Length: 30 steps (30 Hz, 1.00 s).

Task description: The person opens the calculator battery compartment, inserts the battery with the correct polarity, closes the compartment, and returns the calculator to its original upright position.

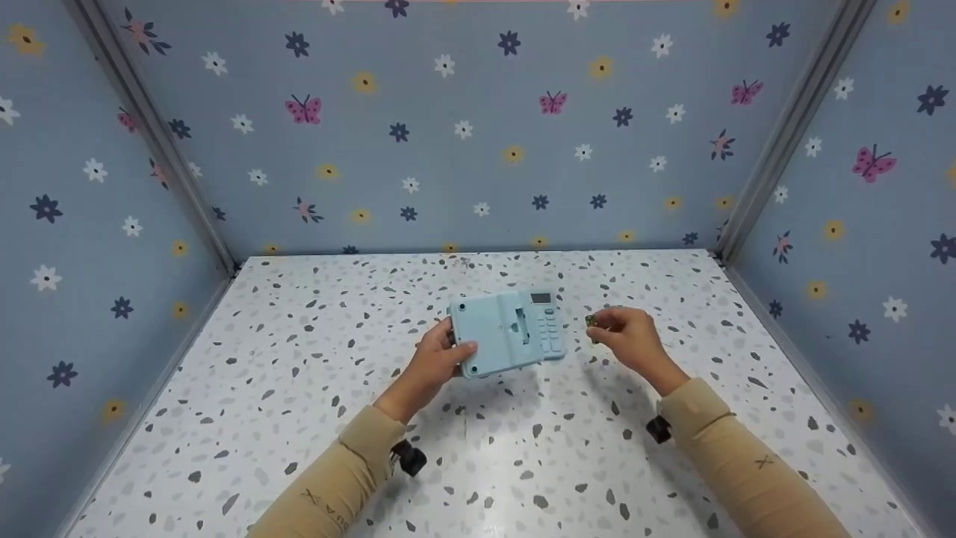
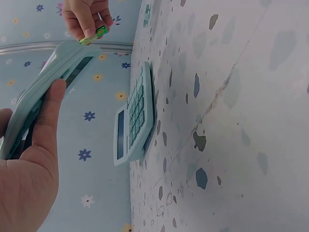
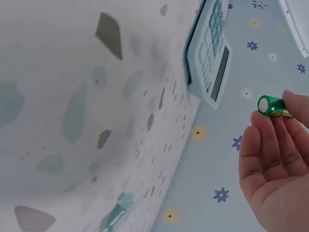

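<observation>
My left hand [image 1: 433, 355] grips a light-blue calculator [image 1: 485, 336], its thumb on the back and its fingers underneath. The back faces up, showing rubber feet at the corners and an uncovered battery slot [image 1: 522, 326]. Between thumb and fingertips, my right hand [image 1: 631, 340] pinches a small green battery [image 3: 271, 105], a short distance right of the calculator. One flat end of the battery shows in the right wrist view. A second light-blue calculator [image 1: 551, 332] lies keys up on the table, partly hidden behind the held one in the head view.
A small teal piece [image 3: 118, 212] lies on the speckled white table [image 1: 314, 314], largely hidden behind my right hand in the head view. Blue floral panels [image 1: 478, 164] rise at the back and both sides, with grey metal posts [image 1: 792, 134] at the corners.
</observation>
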{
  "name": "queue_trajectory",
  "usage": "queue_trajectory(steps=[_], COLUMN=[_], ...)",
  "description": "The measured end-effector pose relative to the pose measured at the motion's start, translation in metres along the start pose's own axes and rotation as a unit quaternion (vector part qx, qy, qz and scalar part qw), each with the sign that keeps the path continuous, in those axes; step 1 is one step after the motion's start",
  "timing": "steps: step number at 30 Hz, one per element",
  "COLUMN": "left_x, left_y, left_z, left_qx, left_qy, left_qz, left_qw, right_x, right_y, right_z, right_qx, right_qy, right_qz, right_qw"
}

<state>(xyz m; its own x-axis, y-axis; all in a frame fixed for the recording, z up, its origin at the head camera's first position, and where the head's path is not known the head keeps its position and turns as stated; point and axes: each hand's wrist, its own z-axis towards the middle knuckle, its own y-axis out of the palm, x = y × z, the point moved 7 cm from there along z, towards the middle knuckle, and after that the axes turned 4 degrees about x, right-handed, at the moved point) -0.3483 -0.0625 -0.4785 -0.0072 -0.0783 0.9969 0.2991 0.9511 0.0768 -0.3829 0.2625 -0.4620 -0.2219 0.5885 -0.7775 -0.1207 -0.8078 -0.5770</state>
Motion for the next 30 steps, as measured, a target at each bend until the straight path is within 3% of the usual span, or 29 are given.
queue_trajectory(steps=[15, 30], left_x=[0.002, 0.000], left_y=[0.003, 0.005], left_z=[-0.001, 0.001], left_qx=[-0.005, -0.007], left_qy=[0.005, 0.008], left_qz=[0.001, -0.006], left_qw=[1.0000, 0.9999], right_x=[-0.021, -0.048], right_y=[0.008, 0.017], right_z=[-0.001, -0.002], right_qx=[0.013, 0.017], right_qy=[0.008, -0.022], right_qz=[0.071, 0.067], right_qw=[0.997, 0.997])
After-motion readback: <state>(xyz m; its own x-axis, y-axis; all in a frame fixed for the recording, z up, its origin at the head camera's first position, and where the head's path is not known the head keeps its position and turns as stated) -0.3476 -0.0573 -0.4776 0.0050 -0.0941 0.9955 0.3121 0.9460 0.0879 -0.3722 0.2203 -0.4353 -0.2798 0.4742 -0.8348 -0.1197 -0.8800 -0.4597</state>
